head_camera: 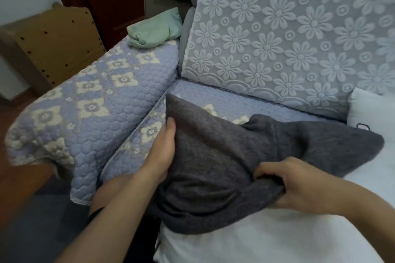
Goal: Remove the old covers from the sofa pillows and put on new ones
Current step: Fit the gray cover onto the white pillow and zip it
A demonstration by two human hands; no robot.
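A dark grey knit cover (pixel 213 156) lies bunched partway over a white pillow (pixel 277 230) on the sofa seat.

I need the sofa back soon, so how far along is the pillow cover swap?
Mid-swap on one pillow. The grey cover is partly on the white pillow, whose near end is bare. The left hand holds the covered side; the right hand grips bunched cover fabric. Whether it's going on or coming off, I cannot tell. Another bare white pillow lies at right, and a folded green cloth lies on the armrest.
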